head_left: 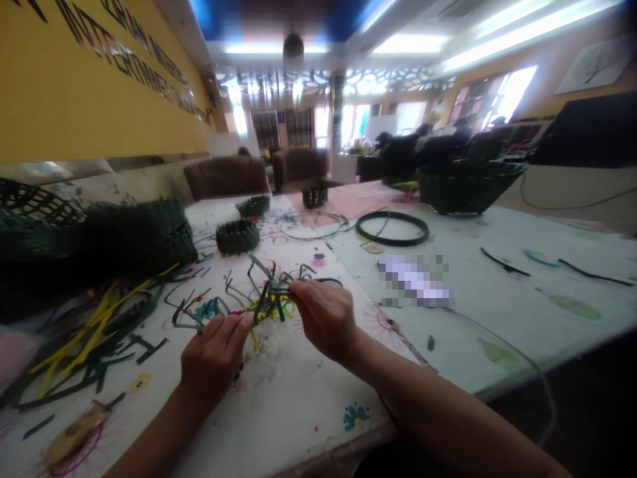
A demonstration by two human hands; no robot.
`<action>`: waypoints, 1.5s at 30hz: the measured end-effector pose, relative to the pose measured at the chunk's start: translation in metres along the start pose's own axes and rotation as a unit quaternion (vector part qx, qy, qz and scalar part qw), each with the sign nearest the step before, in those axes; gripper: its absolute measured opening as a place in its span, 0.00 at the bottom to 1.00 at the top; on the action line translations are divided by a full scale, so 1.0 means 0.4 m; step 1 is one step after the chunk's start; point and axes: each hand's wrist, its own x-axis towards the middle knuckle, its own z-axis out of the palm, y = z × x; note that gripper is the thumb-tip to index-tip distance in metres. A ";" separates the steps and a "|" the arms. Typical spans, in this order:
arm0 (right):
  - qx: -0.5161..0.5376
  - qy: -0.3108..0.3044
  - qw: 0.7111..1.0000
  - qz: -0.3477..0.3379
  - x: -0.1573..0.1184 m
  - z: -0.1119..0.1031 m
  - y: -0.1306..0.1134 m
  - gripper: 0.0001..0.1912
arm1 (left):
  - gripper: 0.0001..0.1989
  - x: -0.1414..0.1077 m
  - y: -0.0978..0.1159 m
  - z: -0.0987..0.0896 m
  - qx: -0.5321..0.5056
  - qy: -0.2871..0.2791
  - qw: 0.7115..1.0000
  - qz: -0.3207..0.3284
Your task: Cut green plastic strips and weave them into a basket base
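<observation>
Loose-ended, dark green flat-strip weave (273,293): 1 o'clock from left hand (215,352), 10 from right hand (327,318). Right pinches a strip, axis toward 9; left's fingers curled at near edge, grip hidden, can't tell.

A long, bright room with a yellow wall (99,109) on the left side.
On this wall there are dark letters (122,61), and two brown chairs (226,178) stand beyond the surface (318,392), whose white cover has printed flowers. The ceiling has a blue part (219,18) and long white lights (411,44). At the back are a dark column (338,119), dark curtains (298,127) and a decorative openwork band (398,82). At the right, strong light enters by a window (520,93), near a pale picture (594,64).
</observation>
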 end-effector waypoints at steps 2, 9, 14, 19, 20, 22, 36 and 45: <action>0.069 0.004 0.997 0.032 0.003 -0.001 -0.003 0.07 | 0.12 0.003 -0.001 0.000 -0.001 0.002 1.000 -0.007; 0.252 -0.125 0.952 0.118 0.021 -0.022 -0.019 0.12 | 0.09 0.004 -0.007 -0.005 0.013 0.000 0.999 -0.043; 0.184 -0.143 0.971 0.055 0.010 -0.017 -0.034 0.11 | 0.06 0.007 -0.009 -0.012 0.021 0.004 0.998 -0.061; 0.160 -0.110 0.976 0.100 0.005 -0.011 -0.032 0.11 | 0.08 0.007 -0.006 -0.013 -0.001 0.007 0.999 -0.047; 0.162 -0.111 0.974 0.110 0.008 -0.012 -0.029 0.11 | 0.09 0.006 -0.006 -0.013 -0.005 0.006 0.999 -0.041; 0.168 -0.126 0.969 0.133 0.016 -0.017 -0.023 0.12 | 0.09 0.005 -0.005 -0.014 -0.014 0.004 0.999 -0.031; 0.283 -0.364 0.825 0.326 0.075 -0.071 0.029 0.14 | 0.13 -0.010 -0.004 -0.003 -0.037 -0.001 0.999 0.034; 0.330 -0.437 0.730 0.409 0.057 -0.055 0.032 0.15 | 0.16 -0.018 -0.010 -0.002 -0.045 -0.010 0.999 0.017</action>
